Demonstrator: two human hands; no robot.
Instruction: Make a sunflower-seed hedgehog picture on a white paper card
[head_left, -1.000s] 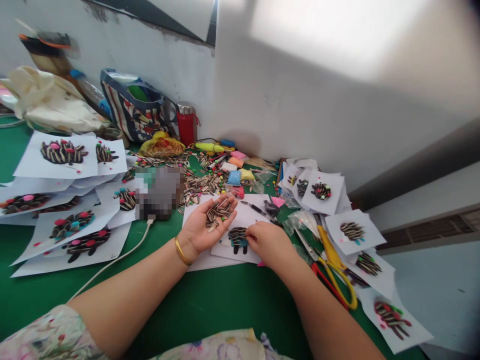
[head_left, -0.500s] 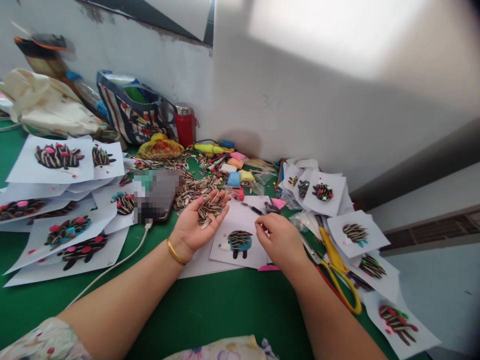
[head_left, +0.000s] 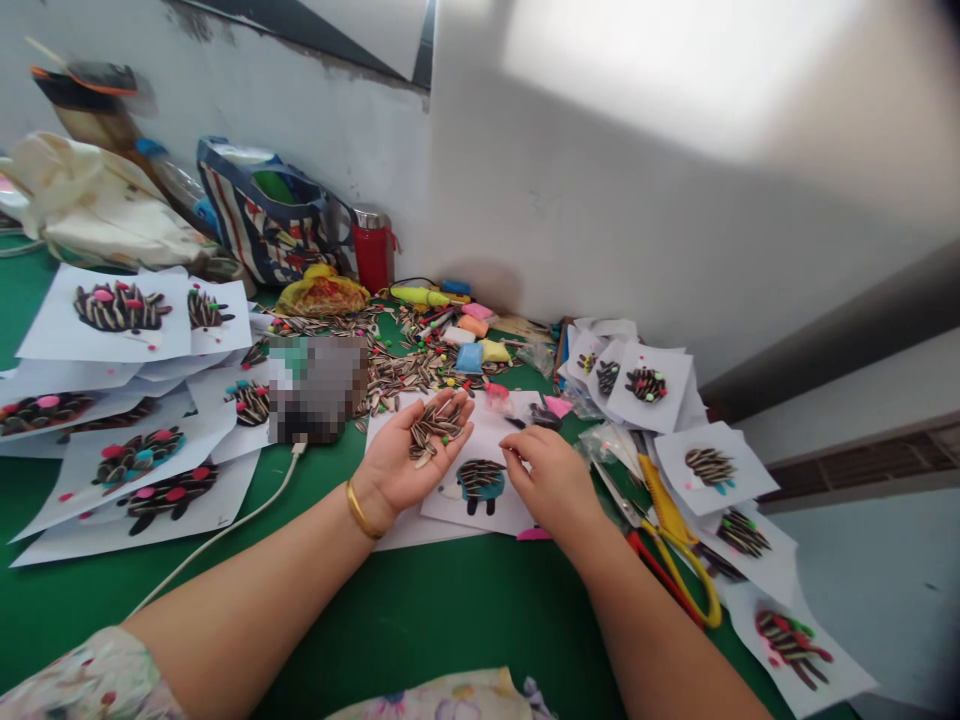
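Note:
My left hand (head_left: 396, 460) lies palm up, cupped under a small pile of sunflower seeds (head_left: 435, 430) with a green bead among them. To the right, my right hand (head_left: 553, 478) has its thumb and fingertips pinched together; anything between them is too small to make out. Just left of those fingertips is a hedgehog picture (head_left: 480, 484) on white paper, its blue body partly covered with striped seeds and two dark legs below. The paper rests on a larger white sheet (head_left: 427, 535).
Loose seeds (head_left: 405, 370) and soft clay packets (head_left: 469, 357) lie behind my hands. Finished hedgehog cards are stacked at left (head_left: 172, 350) and right (head_left: 724, 465). Yellow-handled scissors (head_left: 686, 570) lie by my right forearm. A phone (head_left: 319, 390) with a white cable (head_left: 225, 535) is at left.
My right hand drew back rightward from the hedgehog picture, then shifted slightly left toward it again. My left hand still holds the seeds; the view swayed a little.

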